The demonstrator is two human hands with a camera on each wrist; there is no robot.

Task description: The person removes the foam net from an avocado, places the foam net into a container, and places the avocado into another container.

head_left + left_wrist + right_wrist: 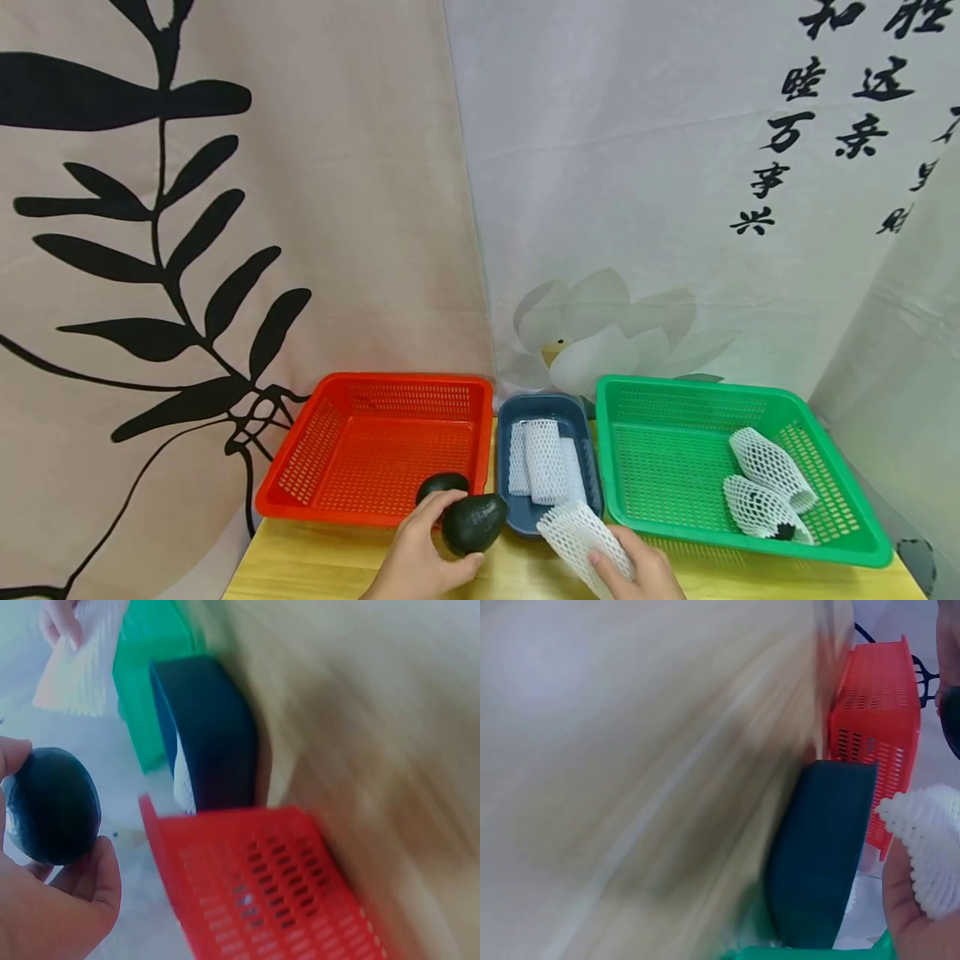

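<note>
My left hand (429, 552) grips a dark green avocado (474, 523) between thumb and fingers, just in front of the red basket's near edge. In the left wrist view the avocado (54, 806) sits between thumb and fingertips. My right hand (636, 567) holds a white foam net sleeve (581, 542), its free end pointing toward the blue tray. In the right wrist view the sleeve (930, 840) looks knobbly and lies against the palm (907, 900). A second avocado (442, 483) lies in the red basket's near right corner, partly hidden behind the left hand.
The red basket (300, 408) stands at left on the wooden table (315, 558). A small blue tray (592, 467) in the middle holds several foam sleeves (546, 458). At right, the green basket (660, 450) contains two sleeved items (772, 462), one showing a dark end.
</note>
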